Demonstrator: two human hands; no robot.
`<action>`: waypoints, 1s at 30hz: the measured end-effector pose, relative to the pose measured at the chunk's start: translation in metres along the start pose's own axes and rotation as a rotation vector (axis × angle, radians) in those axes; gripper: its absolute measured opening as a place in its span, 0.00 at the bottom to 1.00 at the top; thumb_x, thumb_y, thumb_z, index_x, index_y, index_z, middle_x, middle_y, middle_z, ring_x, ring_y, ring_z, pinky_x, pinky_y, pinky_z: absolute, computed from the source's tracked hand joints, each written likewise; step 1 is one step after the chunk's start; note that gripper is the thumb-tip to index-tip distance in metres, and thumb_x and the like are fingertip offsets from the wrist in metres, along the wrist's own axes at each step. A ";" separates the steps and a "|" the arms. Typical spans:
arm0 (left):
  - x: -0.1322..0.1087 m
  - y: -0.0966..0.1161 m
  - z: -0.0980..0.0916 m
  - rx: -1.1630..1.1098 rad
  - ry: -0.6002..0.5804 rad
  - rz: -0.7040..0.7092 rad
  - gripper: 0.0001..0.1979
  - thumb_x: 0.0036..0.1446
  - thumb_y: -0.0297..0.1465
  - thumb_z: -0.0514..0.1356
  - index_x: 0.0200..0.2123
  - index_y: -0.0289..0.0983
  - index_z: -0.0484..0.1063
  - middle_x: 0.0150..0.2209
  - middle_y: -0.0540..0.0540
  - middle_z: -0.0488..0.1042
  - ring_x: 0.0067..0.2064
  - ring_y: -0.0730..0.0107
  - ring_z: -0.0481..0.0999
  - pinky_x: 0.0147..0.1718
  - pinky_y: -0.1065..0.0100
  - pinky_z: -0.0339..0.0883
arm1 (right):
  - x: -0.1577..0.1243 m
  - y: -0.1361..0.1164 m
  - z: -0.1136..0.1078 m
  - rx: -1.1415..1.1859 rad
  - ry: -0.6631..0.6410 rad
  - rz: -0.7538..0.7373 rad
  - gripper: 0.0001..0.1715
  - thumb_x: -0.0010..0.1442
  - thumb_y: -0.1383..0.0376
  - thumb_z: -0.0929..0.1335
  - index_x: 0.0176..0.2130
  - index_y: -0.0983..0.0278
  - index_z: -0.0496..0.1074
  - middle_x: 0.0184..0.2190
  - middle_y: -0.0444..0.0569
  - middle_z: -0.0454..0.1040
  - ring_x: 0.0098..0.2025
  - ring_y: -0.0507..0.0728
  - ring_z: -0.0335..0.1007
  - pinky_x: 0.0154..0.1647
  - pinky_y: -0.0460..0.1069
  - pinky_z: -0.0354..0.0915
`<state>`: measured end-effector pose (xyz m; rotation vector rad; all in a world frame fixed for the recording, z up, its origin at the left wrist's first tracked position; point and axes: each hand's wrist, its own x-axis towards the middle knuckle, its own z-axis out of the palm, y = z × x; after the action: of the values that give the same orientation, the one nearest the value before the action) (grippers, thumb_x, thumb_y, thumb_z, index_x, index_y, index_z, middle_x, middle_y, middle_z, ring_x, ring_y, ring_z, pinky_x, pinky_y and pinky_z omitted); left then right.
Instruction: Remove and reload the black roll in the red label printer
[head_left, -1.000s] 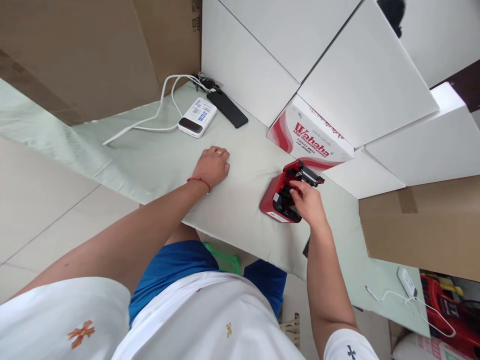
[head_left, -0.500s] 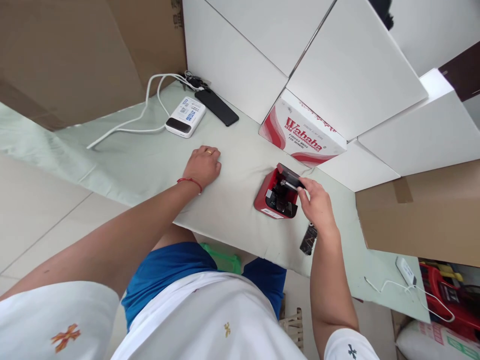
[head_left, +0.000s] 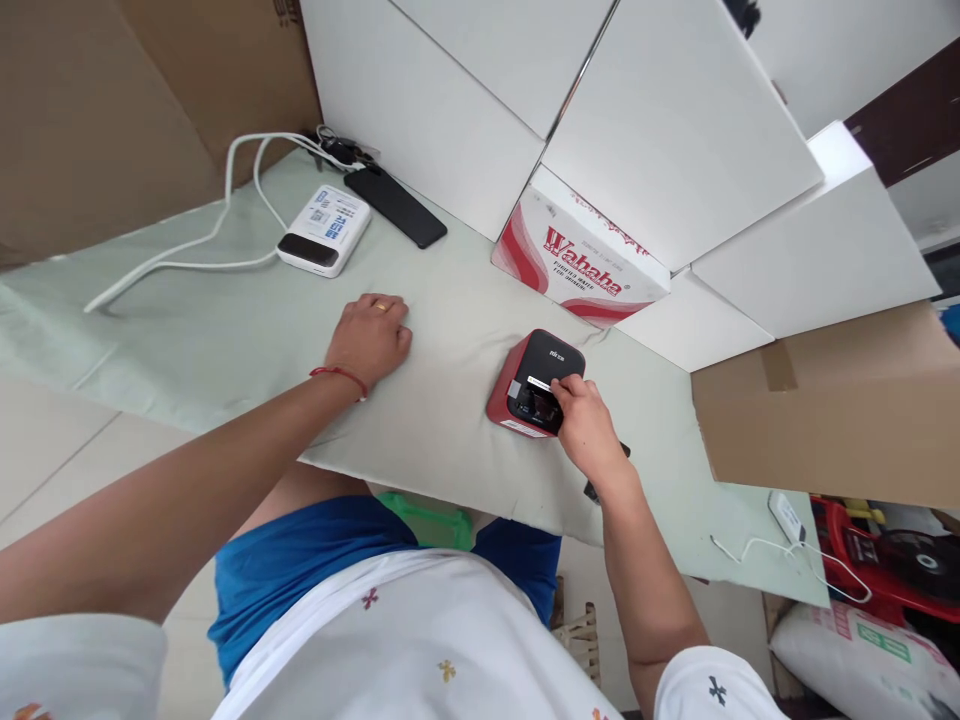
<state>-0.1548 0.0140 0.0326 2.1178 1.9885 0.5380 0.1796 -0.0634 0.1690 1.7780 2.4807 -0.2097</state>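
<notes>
A small red box-shaped device (head_left: 506, 385) with a black lid (head_left: 551, 355) stands on the cloth-covered table. Its lid is down, with a white printed strip (head_left: 537, 383) lying across it. My right hand (head_left: 589, 420) is closed at the lid's right side, fingertips drawn together by the strip's end. A small dark object (head_left: 591, 491) lies partly hidden beneath my right wrist. To the left, my left hand (head_left: 369, 340) rests on the cloth with curled fingers and nothing visible in them, apart from the device.
A white device with a dark panel (head_left: 324, 232), a black phone (head_left: 397, 205), keys (head_left: 345, 150) and a white cable (head_left: 187, 240) lie at the back left. A red and white Wahaha box (head_left: 577, 260) stands behind. Cardboard (head_left: 825, 400) borders the right.
The black lid has swung from raised to down, covering the device's inside. My right hand has moved left and down with it. The view has shifted slightly; my left hand stays on the cloth.
</notes>
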 end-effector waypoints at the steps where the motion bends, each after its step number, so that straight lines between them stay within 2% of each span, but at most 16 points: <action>1: 0.000 0.000 0.000 0.002 0.001 0.001 0.26 0.66 0.31 0.48 0.61 0.31 0.75 0.64 0.31 0.76 0.66 0.40 0.70 0.63 0.45 0.64 | 0.001 0.001 0.000 -0.002 0.007 -0.002 0.36 0.66 0.79 0.58 0.67 0.67 0.75 0.54 0.58 0.77 0.48 0.63 0.68 0.55 0.54 0.70; 6: 0.001 0.002 0.000 -0.013 0.003 0.008 0.26 0.66 0.31 0.49 0.60 0.29 0.75 0.62 0.30 0.77 0.65 0.39 0.70 0.63 0.44 0.64 | 0.005 0.007 -0.001 0.060 0.070 0.042 0.32 0.66 0.77 0.59 0.60 0.64 0.81 0.52 0.56 0.80 0.50 0.62 0.74 0.54 0.54 0.73; 8: 0.001 0.003 -0.002 -0.009 0.005 0.004 0.26 0.66 0.30 0.48 0.60 0.28 0.75 0.62 0.29 0.77 0.65 0.39 0.70 0.63 0.44 0.65 | 0.005 0.003 -0.001 0.097 0.106 0.091 0.28 0.68 0.74 0.60 0.56 0.62 0.83 0.52 0.55 0.81 0.51 0.63 0.77 0.52 0.55 0.74; 10: 0.001 0.004 -0.003 -0.009 -0.003 0.000 0.26 0.66 0.29 0.48 0.60 0.28 0.75 0.62 0.30 0.77 0.65 0.40 0.70 0.62 0.44 0.65 | 0.003 -0.008 0.001 0.178 0.138 0.079 0.26 0.70 0.71 0.61 0.55 0.61 0.83 0.53 0.53 0.82 0.51 0.62 0.80 0.52 0.54 0.76; 14: 0.000 0.005 -0.005 -0.033 -0.027 0.008 0.26 0.65 0.29 0.48 0.61 0.27 0.75 0.64 0.29 0.75 0.66 0.39 0.69 0.63 0.43 0.64 | -0.007 -0.035 0.007 0.391 0.135 -0.067 0.28 0.73 0.69 0.60 0.65 0.59 0.74 0.58 0.50 0.82 0.58 0.58 0.80 0.59 0.53 0.75; 16: 0.000 0.005 -0.005 -0.040 -0.023 0.007 0.27 0.65 0.29 0.49 0.61 0.27 0.75 0.64 0.28 0.75 0.66 0.38 0.69 0.63 0.42 0.64 | -0.010 -0.043 0.006 0.400 0.089 -0.062 0.30 0.74 0.68 0.60 0.70 0.58 0.69 0.60 0.49 0.82 0.60 0.58 0.80 0.60 0.54 0.75; 21: 0.000 0.005 -0.004 -0.062 -0.005 -0.010 0.27 0.64 0.29 0.49 0.62 0.29 0.74 0.63 0.29 0.76 0.66 0.38 0.69 0.64 0.41 0.64 | -0.010 -0.051 -0.008 0.258 -0.035 0.030 0.33 0.72 0.71 0.60 0.72 0.58 0.66 0.62 0.51 0.80 0.59 0.61 0.81 0.59 0.55 0.75; 23: 0.000 0.005 -0.004 -0.077 -0.010 -0.007 0.27 0.64 0.30 0.50 0.61 0.29 0.75 0.63 0.29 0.76 0.66 0.38 0.69 0.64 0.40 0.63 | -0.008 -0.057 -0.018 0.150 -0.113 0.049 0.35 0.71 0.73 0.61 0.72 0.58 0.66 0.61 0.53 0.81 0.55 0.63 0.83 0.53 0.53 0.75; 26: -0.001 0.005 -0.005 -0.084 -0.016 0.004 0.27 0.64 0.30 0.50 0.60 0.29 0.75 0.63 0.28 0.76 0.66 0.37 0.69 0.63 0.40 0.64 | -0.002 -0.073 -0.033 -0.060 -0.255 0.052 0.38 0.65 0.77 0.63 0.71 0.61 0.66 0.54 0.58 0.84 0.45 0.65 0.84 0.42 0.53 0.73; 30: -0.001 0.004 -0.005 -0.072 -0.002 -0.008 0.27 0.63 0.31 0.50 0.62 0.30 0.74 0.64 0.29 0.76 0.67 0.37 0.69 0.64 0.41 0.63 | 0.014 -0.091 -0.045 -0.177 -0.309 -0.016 0.25 0.65 0.76 0.63 0.58 0.66 0.75 0.45 0.61 0.84 0.44 0.66 0.83 0.39 0.53 0.69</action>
<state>-0.1532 0.0122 0.0379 2.0667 1.9452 0.5968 0.0899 -0.0716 0.2168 1.5271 2.2224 -0.2374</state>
